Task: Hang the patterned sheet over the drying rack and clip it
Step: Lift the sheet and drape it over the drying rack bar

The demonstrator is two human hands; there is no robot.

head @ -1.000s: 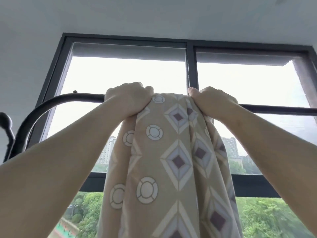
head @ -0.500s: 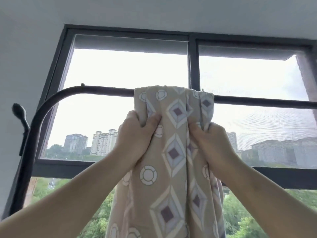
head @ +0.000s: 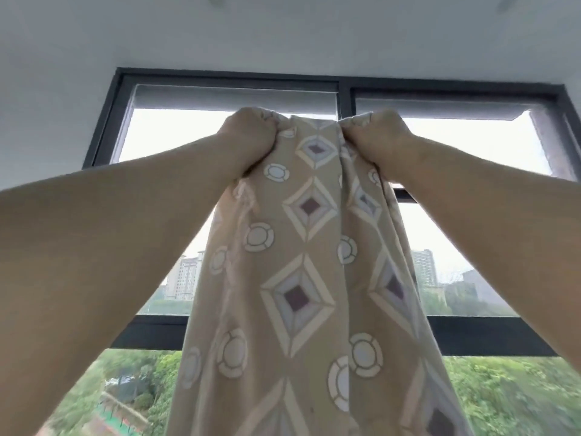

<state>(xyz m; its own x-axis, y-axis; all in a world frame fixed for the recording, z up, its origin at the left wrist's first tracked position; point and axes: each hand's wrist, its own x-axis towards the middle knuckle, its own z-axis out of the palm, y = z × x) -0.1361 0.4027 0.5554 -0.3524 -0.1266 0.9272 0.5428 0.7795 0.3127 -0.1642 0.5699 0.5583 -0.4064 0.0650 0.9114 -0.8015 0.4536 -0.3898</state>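
The patterned sheet [head: 309, 265] is tan with diamond and ring motifs and hangs in folds down the middle of the view. Both my arms reach upward. My left hand [head: 248, 140] grips the sheet's bunched top at its left side. My right hand [head: 375, 138] grips the top at its right side. A short piece of the drying rack's black bar [head: 404, 195] shows just right of the sheet, below my right wrist; the rest is hidden behind my arms and the cloth. No clip is in sight.
A large black-framed window [head: 344, 89] fills the wall ahead, with tall buildings and green trees outside. The white ceiling [head: 283, 33] is close above my hands.
Both hands have gone from the sheet's hanging part, below the bar, up to its top, which they hold bunched. The view tilted up, and the rack's curved left end has left the frame.
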